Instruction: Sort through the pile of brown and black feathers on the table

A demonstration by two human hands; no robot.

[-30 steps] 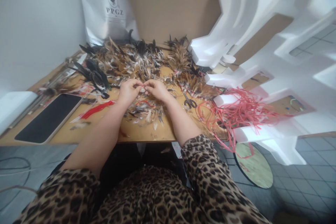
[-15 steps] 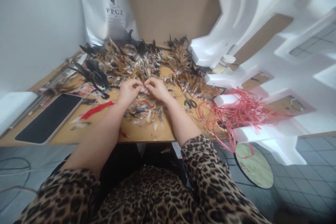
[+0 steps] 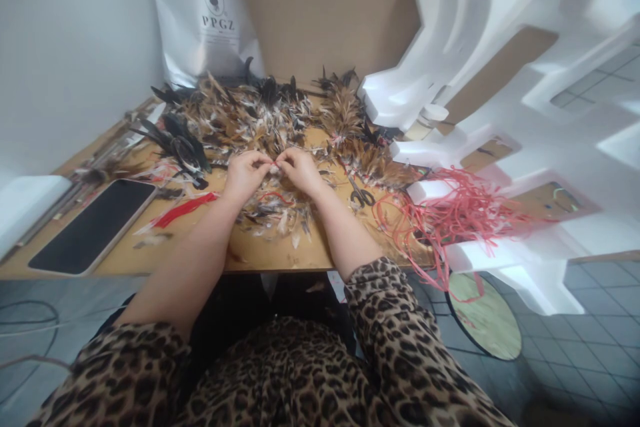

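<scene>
Over the middle of the table, my left hand [image 3: 249, 173] and my right hand [image 3: 299, 170] meet fingertip to fingertip, both in a pinch. A short bit of red string [image 3: 273, 163] shows between them, with something small and pale just below; its shape is too small to make out. Loose feathers [image 3: 280, 217] lie on the table under my hands, with another piece of red string among them. Beyond my fingers spreads a large heap of brown, white and black feathers [image 3: 235, 110]. Scissors with dark handles [image 3: 362, 197] rest to the right of my right wrist.
A phone [image 3: 95, 227] lies at the left, near red strips [image 3: 185, 209] and black feathers [image 3: 183, 147]. White foam pieces [image 3: 525, 247] stand at the right, draped with tangled red ribbon [image 3: 460, 210]. Behind is a silver bag [image 3: 200, 27]. A round stool [image 3: 485, 317] stands below.
My right fingertips have shifted very slightly, and a little more red shows between my hands. Everything else looks the same.
</scene>
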